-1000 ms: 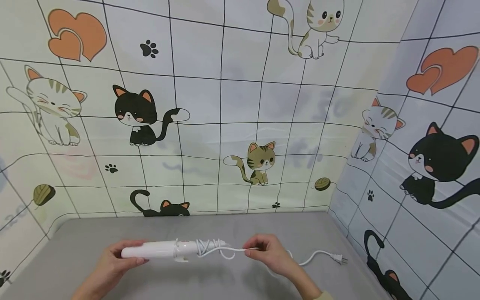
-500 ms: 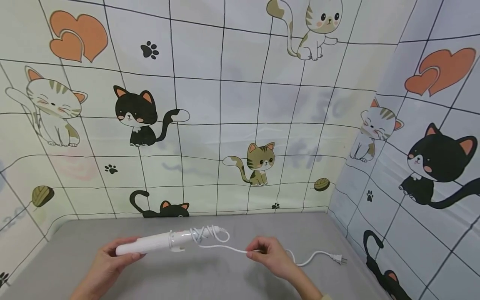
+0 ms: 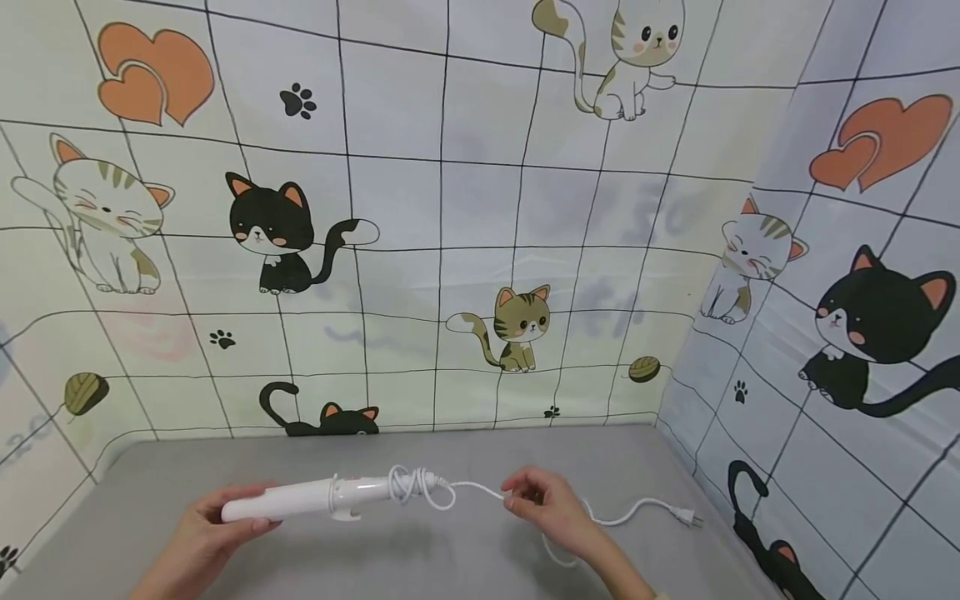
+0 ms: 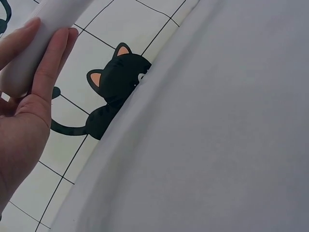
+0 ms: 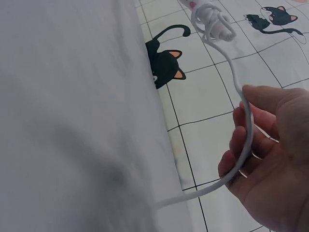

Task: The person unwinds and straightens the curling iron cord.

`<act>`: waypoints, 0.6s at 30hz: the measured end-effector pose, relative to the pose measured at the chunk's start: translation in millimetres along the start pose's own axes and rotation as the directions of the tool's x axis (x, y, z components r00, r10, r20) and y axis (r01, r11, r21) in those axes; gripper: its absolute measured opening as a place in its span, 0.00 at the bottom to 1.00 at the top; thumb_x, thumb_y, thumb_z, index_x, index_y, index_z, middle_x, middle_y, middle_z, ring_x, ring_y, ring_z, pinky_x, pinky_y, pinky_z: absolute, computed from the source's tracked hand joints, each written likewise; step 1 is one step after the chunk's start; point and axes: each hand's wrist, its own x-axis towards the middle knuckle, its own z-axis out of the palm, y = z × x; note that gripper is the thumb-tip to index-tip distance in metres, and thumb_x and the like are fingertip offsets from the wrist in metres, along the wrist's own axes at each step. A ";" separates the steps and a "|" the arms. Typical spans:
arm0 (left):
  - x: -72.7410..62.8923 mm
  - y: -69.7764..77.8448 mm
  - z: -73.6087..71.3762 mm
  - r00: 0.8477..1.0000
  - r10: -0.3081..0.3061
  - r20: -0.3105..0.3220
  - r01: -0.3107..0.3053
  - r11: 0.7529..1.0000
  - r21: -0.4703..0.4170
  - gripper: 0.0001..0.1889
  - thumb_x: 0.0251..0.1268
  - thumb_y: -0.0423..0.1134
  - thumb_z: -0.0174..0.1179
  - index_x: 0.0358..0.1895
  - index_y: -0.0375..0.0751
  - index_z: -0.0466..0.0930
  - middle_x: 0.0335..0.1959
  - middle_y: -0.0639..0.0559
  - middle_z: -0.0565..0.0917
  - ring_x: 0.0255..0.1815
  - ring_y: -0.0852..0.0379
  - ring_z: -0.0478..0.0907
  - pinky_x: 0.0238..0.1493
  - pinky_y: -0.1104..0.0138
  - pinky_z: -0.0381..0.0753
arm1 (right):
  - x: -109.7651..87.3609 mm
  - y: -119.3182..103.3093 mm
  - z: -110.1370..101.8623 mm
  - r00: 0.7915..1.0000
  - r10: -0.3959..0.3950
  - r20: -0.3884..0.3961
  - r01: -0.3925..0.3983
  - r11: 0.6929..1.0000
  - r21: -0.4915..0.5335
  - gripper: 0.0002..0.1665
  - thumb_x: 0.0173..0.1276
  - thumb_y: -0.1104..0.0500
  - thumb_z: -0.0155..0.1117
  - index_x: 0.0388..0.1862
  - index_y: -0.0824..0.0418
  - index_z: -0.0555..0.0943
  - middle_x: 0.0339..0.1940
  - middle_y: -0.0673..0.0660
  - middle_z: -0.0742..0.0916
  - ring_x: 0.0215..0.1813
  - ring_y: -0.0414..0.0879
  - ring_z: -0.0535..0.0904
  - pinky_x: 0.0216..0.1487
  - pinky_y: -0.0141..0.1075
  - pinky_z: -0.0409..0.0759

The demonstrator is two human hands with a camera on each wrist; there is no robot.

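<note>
My left hand (image 3: pixel 213 527) grips the thick end of a white tube-shaped corded appliance (image 3: pixel 288 501), thumb on one side and fingers on the other. The appliance is held above the grey surface, its narrower end pointing right. Loops of white cord (image 3: pixel 408 485) are wound round that end. From there the cord runs to my right hand (image 3: pixel 551 510), which holds it lightly between thumb and fingers. In the right wrist view the cord (image 5: pixel 247 125) curves across the fingers. Past the hand, the cord trails to a two-prong plug (image 3: pixel 686 517).
A grey cloth-covered surface (image 3: pixel 420 567) lies beneath both hands. Behind it and to the right rise white fabric walls (image 3: pixel 397 200) with black grid lines and printed cats. The plug lies near the right side of the surface.
The appliance has shifted slightly left, and its cord end has dipped from its raised tilt. The loops now bunch nearer the tip. My right hand has moved slightly right.
</note>
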 end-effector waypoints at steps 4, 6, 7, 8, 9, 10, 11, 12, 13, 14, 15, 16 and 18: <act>-0.5 -0.6 0.3 1.000 -0.009 -0.021 0.010 1.000 0.019 0.28 0.63 0.10 0.53 0.59 0.39 0.85 0.56 0.54 0.86 0.52 0.56 0.82 0.54 0.58 0.88 | 0.2 -1.7 3.2 0.992 -0.029 0.120 0.032 0.999 -0.026 0.16 0.70 0.60 0.70 0.55 0.63 0.83 0.36 0.51 0.87 0.34 0.38 0.79 0.33 0.28 0.79; -0.8 0.0 1.2 0.999 -0.020 -0.032 0.021 0.999 0.039 0.28 0.63 0.10 0.54 0.59 0.39 0.85 0.55 0.55 0.86 0.52 0.57 0.82 0.54 0.58 0.88 | 0.3 -2.2 5.9 0.986 -0.034 0.165 0.041 0.999 -0.036 0.19 0.72 0.59 0.69 0.60 0.61 0.81 0.40 0.52 0.88 0.36 0.39 0.80 0.35 0.29 0.80; -0.8 0.4 1.4 0.999 -0.027 -0.036 0.029 0.998 0.049 0.28 0.63 0.10 0.54 0.59 0.39 0.85 0.55 0.56 0.86 0.52 0.57 0.82 0.54 0.58 0.88 | 0.4 -2.5 7.5 0.983 -0.035 0.180 0.043 0.998 -0.039 0.21 0.73 0.58 0.69 0.62 0.60 0.80 0.42 0.53 0.88 0.37 0.39 0.81 0.36 0.29 0.81; -0.7 0.8 1.7 0.999 -0.031 -0.041 0.033 0.998 0.058 0.27 0.63 0.11 0.55 0.59 0.38 0.85 0.55 0.56 0.86 0.52 0.57 0.82 0.54 0.58 0.88 | 0.5 -2.9 9.2 0.981 -0.032 0.190 0.041 0.998 -0.041 0.21 0.73 0.58 0.68 0.63 0.59 0.79 0.44 0.53 0.88 0.39 0.40 0.81 0.37 0.29 0.81; -0.4 1.3 2.1 0.998 -0.038 -0.047 0.041 0.997 0.069 0.27 0.63 0.11 0.55 0.59 0.38 0.85 0.55 0.57 0.86 0.51 0.57 0.82 0.54 0.58 0.88 | 0.5 -3.5 10.7 0.980 -0.039 0.194 0.048 0.998 -0.042 0.22 0.74 0.58 0.68 0.64 0.59 0.79 0.46 0.54 0.88 0.40 0.40 0.82 0.38 0.30 0.82; -0.1 1.6 2.4 0.998 -0.043 -0.054 0.047 0.996 0.079 0.27 0.62 0.11 0.56 0.59 0.39 0.85 0.54 0.57 0.86 0.51 0.57 0.82 0.53 0.58 0.88 | 0.6 -4.2 12.4 0.980 -0.040 0.195 0.049 0.998 -0.041 0.22 0.74 0.57 0.67 0.64 0.59 0.79 0.46 0.55 0.88 0.41 0.40 0.82 0.39 0.30 0.82; 0.1 2.1 3.0 0.998 -0.045 -0.054 0.050 0.995 0.086 0.26 0.63 0.12 0.56 0.59 0.38 0.85 0.54 0.57 0.86 0.51 0.57 0.82 0.53 0.59 0.88 | 0.9 -5.1 13.9 0.980 -0.039 0.196 0.048 0.998 -0.039 0.22 0.74 0.57 0.67 0.64 0.59 0.79 0.47 0.55 0.87 0.42 0.41 0.82 0.39 0.30 0.82; 0.3 2.4 3.3 0.998 -0.046 -0.053 0.050 0.995 0.092 0.26 0.63 0.12 0.56 0.59 0.38 0.85 0.55 0.57 0.85 0.51 0.57 0.82 0.53 0.59 0.88 | 1.4 -5.8 15.5 0.980 -0.035 0.197 0.041 0.999 -0.029 0.21 0.74 0.57 0.67 0.64 0.60 0.79 0.47 0.55 0.87 0.42 0.41 0.82 0.40 0.30 0.83; 0.6 2.6 3.4 0.998 -0.044 -0.049 0.048 0.994 0.095 0.26 0.63 0.12 0.56 0.59 0.38 0.85 0.55 0.57 0.85 0.51 0.57 0.82 0.53 0.59 0.88 | 1.8 -7.2 17.0 0.980 -0.032 0.198 0.036 0.999 -0.017 0.20 0.75 0.57 0.66 0.63 0.60 0.80 0.47 0.55 0.87 0.43 0.41 0.83 0.41 0.31 0.83; 1.0 2.9 4.0 0.998 -0.041 -0.050 0.046 0.994 0.098 0.26 0.62 0.12 0.57 0.59 0.38 0.85 0.55 0.57 0.85 0.51 0.57 0.82 0.53 0.59 0.88 | 2.5 -8.4 18.5 0.979 -0.028 0.201 0.029 1.000 -0.005 0.19 0.75 0.57 0.66 0.62 0.61 0.80 0.47 0.55 0.87 0.44 0.41 0.83 0.42 0.31 0.84; 1.2 3.3 4.4 0.998 -0.039 -0.051 0.044 0.995 0.095 0.26 0.62 0.12 0.57 0.59 0.38 0.85 0.55 0.57 0.86 0.51 0.57 0.82 0.53 0.58 0.88 | 3.2 -10.0 20.1 0.978 -0.025 0.205 0.023 1.000 0.011 0.19 0.75 0.57 0.66 0.60 0.63 0.81 0.47 0.56 0.88 0.45 0.42 0.83 0.43 0.31 0.84; 1.4 3.4 4.7 0.998 -0.038 -0.046 0.042 0.995 0.086 0.26 0.62 0.12 0.56 0.59 0.38 0.85 0.55 0.57 0.86 0.51 0.57 0.82 0.54 0.58 0.88 | 4.0 -11.4 21.8 0.977 -0.014 0.211 0.008 1.000 0.028 0.18 0.75 0.58 0.66 0.59 0.63 0.82 0.46 0.56 0.88 0.45 0.42 0.83 0.44 0.31 0.84; 1.5 3.7 5.3 0.999 -0.028 -0.033 0.030 0.997 0.065 0.26 0.63 0.11 0.55 0.59 0.36 0.85 0.55 0.57 0.86 0.52 0.57 0.82 0.54 0.58 0.88 | 5.6 -13.8 25.4 0.974 -0.002 0.226 -0.016 0.997 0.075 0.17 0.75 0.59 0.65 0.57 0.68 0.82 0.46 0.58 0.88 0.46 0.42 0.84 0.46 0.30 0.85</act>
